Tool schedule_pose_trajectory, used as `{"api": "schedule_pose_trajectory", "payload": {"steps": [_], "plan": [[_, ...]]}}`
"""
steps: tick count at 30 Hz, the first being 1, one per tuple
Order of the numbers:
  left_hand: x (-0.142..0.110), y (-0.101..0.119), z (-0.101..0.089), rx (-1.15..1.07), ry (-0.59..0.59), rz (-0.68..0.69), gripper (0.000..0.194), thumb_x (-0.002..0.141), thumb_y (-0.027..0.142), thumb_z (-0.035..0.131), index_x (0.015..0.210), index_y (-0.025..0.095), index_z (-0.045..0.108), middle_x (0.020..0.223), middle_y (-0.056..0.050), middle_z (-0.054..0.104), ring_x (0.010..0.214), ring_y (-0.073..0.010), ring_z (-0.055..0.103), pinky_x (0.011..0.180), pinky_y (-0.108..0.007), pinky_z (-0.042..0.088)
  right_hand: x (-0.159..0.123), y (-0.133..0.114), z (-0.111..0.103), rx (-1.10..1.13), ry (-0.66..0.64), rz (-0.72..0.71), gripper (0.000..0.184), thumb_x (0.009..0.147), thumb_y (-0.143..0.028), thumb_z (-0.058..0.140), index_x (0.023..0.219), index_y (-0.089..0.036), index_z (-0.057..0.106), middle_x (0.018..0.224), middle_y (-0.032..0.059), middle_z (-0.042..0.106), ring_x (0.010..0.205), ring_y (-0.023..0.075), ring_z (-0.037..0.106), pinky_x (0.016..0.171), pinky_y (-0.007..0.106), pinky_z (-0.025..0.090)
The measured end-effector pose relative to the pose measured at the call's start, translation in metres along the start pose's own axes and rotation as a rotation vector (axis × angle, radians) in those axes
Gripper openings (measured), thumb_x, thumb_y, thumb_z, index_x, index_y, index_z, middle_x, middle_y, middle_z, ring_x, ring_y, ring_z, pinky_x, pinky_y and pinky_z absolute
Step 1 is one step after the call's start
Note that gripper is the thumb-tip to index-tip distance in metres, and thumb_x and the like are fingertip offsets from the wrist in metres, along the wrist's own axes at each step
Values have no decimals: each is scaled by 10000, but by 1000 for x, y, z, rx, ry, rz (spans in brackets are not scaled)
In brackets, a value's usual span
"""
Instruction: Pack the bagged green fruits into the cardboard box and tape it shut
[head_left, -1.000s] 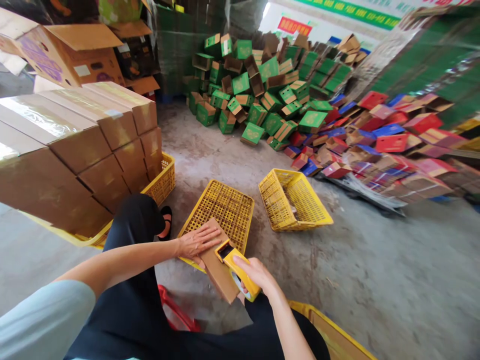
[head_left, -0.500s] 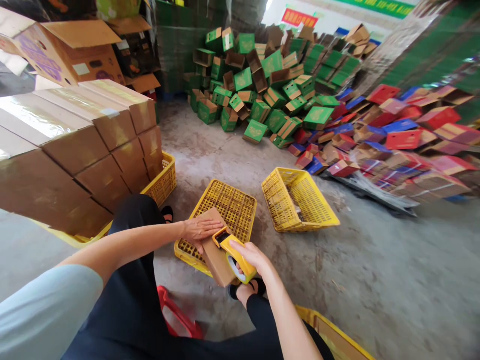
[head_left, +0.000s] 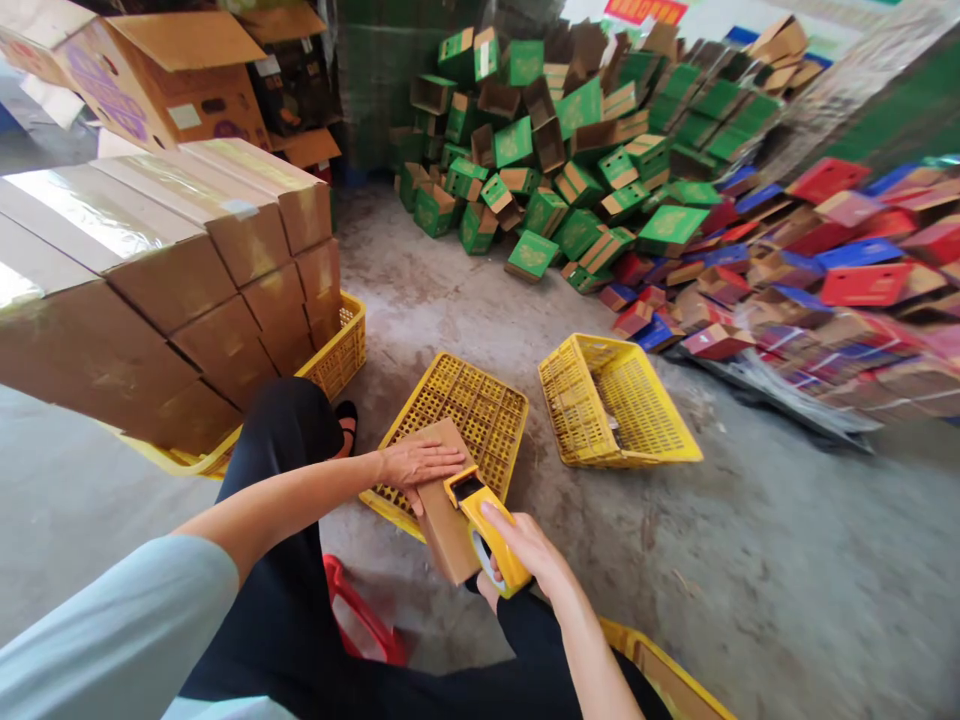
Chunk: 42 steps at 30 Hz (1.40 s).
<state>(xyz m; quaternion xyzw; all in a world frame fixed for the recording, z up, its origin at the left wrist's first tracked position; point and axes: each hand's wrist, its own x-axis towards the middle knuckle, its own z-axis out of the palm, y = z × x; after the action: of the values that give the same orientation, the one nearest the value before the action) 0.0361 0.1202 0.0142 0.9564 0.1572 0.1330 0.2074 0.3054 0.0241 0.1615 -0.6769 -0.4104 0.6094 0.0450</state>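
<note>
A small brown cardboard box lies on an upturned yellow plastic crate in front of my knees. Across the box's top my left hand rests flat, fingers stretched out, with the thumb over the near side. My right hand is wrapped round a yellow tape dispenser loaded with a roll of tape. The dispenser's black front end is at the box's right edge, close to my left fingertips. My right fingers are partly hidden behind the roll.
Taped brown cartons stand stacked in a yellow crate at left. A tilted yellow crate lies to the right. Piles of green boxes and red and blue boxes fill the back. A red stool shows below me.
The view has shifted a little, so most things appear slightly further right or lower. My left hand stays flat on the box, and my right hand still grips the tape dispenser at its edge.
</note>
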Motion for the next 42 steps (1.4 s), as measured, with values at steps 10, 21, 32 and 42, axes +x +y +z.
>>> {"api": "schedule_pose_trajectory", "payload": {"steps": [10,21,32,42], "plan": [[4,11,-1,34,-74,-39,942,919,763,521,1648,203,316,1721,-171,209,1594,-370,200,1280,-598,101,-8,17,2,-12,78,12,500,953,-636,534,718,-200,605,524,63,629,431,194,620,440,283,519],[7,13,11,-31,-32,95,786,1039,626,409,1663,172,259,1667,-175,357,1587,-276,260,1301,-525,107,-9,13,1,-17,11,24,479,949,-642,518,753,-209,579,518,59,635,429,188,620,430,270,517],[9,12,8,-74,-51,79,803,1008,628,502,1655,203,289,1680,-168,331,1578,-283,284,1295,-525,106,-19,61,-5,16,41,19,543,904,-719,556,783,-192,606,526,49,663,435,196,650,438,275,544],[21,38,21,32,-109,69,843,964,559,620,1663,248,265,1715,-139,248,1609,-306,162,1295,-545,114,-13,69,-3,20,65,-16,534,906,-702,577,742,-195,595,486,33,644,390,175,619,403,254,519]]}}
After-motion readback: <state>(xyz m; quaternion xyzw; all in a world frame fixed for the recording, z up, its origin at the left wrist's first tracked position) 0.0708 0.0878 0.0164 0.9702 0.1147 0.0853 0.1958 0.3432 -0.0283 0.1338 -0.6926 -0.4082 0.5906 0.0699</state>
